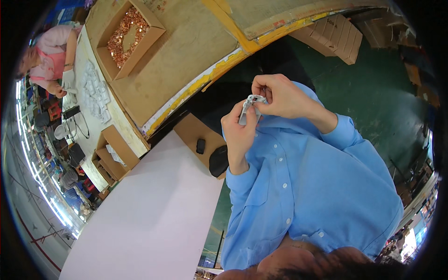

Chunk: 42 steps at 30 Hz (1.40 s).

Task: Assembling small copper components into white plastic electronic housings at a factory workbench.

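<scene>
In front of my chest, my left hand grips a small white-and-grey plastic casing, its thumb lying over the front face. The casing is tilted, and its upper end shows small dark detail inside. My right hand has its thumb and bent forefinger closed on that upper end. Whether a tiny part is pinched between those fingertips is hidden.
A brown worktable carries an open carton of copper-coloured pieces. At left, a co-worker in pink stands by a heap of white parts. A white board, a small black object and cardboard boxes lie around me.
</scene>
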Available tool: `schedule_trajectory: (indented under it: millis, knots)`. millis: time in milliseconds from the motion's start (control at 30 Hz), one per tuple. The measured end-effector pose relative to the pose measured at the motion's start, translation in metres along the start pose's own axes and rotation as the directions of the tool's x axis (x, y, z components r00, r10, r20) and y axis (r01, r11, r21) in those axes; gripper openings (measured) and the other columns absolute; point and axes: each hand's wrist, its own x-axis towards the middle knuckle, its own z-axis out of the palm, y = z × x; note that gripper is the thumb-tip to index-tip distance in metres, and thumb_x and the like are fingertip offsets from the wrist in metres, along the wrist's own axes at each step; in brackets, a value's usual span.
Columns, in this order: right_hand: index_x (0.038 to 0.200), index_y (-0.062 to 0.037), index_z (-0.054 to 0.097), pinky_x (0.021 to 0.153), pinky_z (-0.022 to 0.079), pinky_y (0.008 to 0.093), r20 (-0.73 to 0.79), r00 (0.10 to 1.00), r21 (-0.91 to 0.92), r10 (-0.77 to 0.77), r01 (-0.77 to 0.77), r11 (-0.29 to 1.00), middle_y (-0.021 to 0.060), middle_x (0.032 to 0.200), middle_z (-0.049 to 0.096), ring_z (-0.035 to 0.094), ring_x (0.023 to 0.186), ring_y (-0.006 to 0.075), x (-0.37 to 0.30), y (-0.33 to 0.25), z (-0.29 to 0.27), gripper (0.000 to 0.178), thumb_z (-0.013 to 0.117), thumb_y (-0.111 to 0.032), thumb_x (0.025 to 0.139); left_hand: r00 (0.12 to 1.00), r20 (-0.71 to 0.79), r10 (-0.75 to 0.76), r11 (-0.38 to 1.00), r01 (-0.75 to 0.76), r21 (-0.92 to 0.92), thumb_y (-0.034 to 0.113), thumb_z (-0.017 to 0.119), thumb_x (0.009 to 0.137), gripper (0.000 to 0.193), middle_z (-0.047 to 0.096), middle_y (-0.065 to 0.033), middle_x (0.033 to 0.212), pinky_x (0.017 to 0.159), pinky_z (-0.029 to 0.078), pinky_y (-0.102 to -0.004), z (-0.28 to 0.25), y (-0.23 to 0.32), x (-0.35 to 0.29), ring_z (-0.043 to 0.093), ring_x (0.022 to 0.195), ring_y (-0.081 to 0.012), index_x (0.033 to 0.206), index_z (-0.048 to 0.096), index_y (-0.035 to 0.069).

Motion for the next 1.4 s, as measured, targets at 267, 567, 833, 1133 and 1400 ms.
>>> schedule_trajectory:
  millis: [267, 567, 833, 1133, 1400]
  knots:
    - [0.079, -0.0028, 0.053, 0.05, 0.038, 0.0274, -0.038, 0.988, -0.115, -0.152, 0.147, 0.983, 0.0038, 0.065, 0.05, 0.047, 0.055, 0.0121, 0.0, 0.002, -0.001, 0.021, 0.072, -0.008, 0.072, 1.0, 0.001, 0.011, 1.0, -0.011, -0.024, 0.009, 0.058, 0.093, 0.02, 0.069, -0.0071, 0.074, 0.057, 0.049, -0.0216, 0.002, 0.004, -0.001, 0.065, 0.064, -0.0097, 0.107, 0.067, -0.002]
    - [0.082, -0.0038, 0.053, 0.051, 0.039, 0.0291, -0.046, 0.978, -0.126, -0.203, 0.196, 0.973, 0.0051, 0.069, 0.051, 0.049, 0.058, 0.0151, 0.005, 0.016, 0.003, 0.018, 0.069, -0.006, 0.074, 0.995, -0.067, 0.079, 0.991, -0.071, 0.116, 0.007, 0.056, 0.093, 0.019, 0.069, -0.0083, 0.073, 0.058, 0.052, -0.0256, 0.008, 0.002, -0.001, 0.068, 0.065, -0.0117, 0.107, 0.066, 0.0]
    - [0.083, -0.0034, 0.056, 0.053, 0.042, 0.029, 0.023, 0.979, -0.156, -0.2, 0.201, 0.967, 0.0073, 0.073, 0.053, 0.052, 0.058, 0.0157, 0.027, -0.012, 0.002, 0.018, 0.07, -0.005, 0.072, 0.96, -0.14, 0.241, 0.949, -0.203, 0.239, 0.009, 0.061, 0.089, 0.011, 0.062, -0.0152, 0.079, 0.063, 0.048, -0.0336, -0.005, 0.014, 0.002, 0.062, 0.069, -0.0298, 0.095, 0.063, -0.001]
    - [0.077, -0.0019, 0.058, 0.057, 0.041, 0.0263, -0.155, 0.962, -0.028, -0.224, 0.223, 0.975, 0.0002, 0.064, 0.051, 0.048, 0.062, 0.008, 0.115, -0.004, -0.044, 0.022, 0.071, -0.019, 0.085, 0.824, -0.548, 0.146, 0.989, -0.118, 0.086, 0.02, 0.066, 0.093, 0.021, 0.066, -0.0004, 0.088, 0.066, 0.046, -0.0226, -0.134, -0.004, 0.04, 0.058, 0.077, -0.0063, 0.104, 0.068, 0.003]
    - [0.077, 0.0013, 0.059, 0.059, 0.046, 0.0376, -0.409, 0.863, -0.257, -0.298, 0.205, 0.944, 0.0167, 0.068, 0.06, 0.058, 0.061, 0.0249, 0.137, 0.022, -0.06, 0.027, 0.067, -0.023, 0.087, 0.552, -0.806, 0.216, 0.973, -0.057, 0.222, 0.025, 0.068, 0.089, 0.023, 0.061, -0.0031, 0.071, 0.049, 0.045, -0.0271, -0.352, -0.012, 0.149, 0.056, 0.058, -0.0118, 0.083, 0.057, 0.005]
